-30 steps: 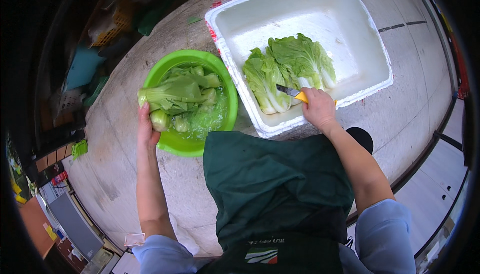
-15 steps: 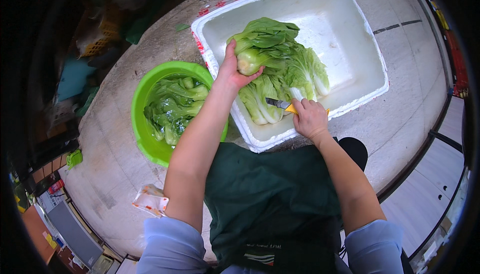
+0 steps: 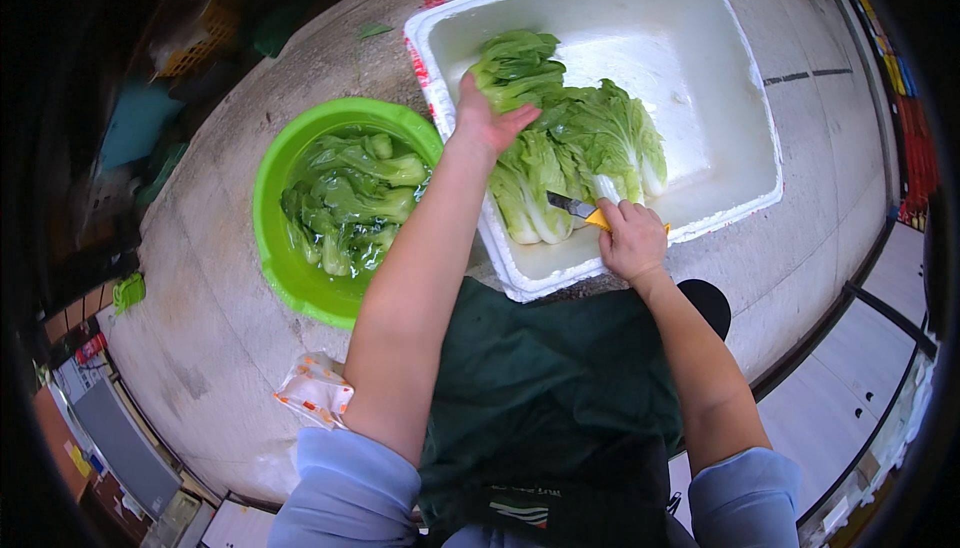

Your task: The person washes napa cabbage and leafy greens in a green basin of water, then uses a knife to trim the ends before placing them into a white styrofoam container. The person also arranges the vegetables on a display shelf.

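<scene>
**Soft daylight, strong fisheye bend**

The light is even and rather bright, like daylight from above, with no hard shadows. The white foam box [image 3: 740, 98] is the brightest area and its inside looks slightly washed out. The water in the green basin [image 3: 290, 278] gives small reflections. The centre is sharp. Toward the rim the straight lines of the concrete floor [image 3: 230, 368] bend, and the corners fall into black. The upper left is dim and hard to read.

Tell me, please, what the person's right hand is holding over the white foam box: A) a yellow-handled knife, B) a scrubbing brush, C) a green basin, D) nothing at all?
A: the right hand grips a yellow-handled knife, its blade lying against the leafy greens in the white foam box.
</scene>
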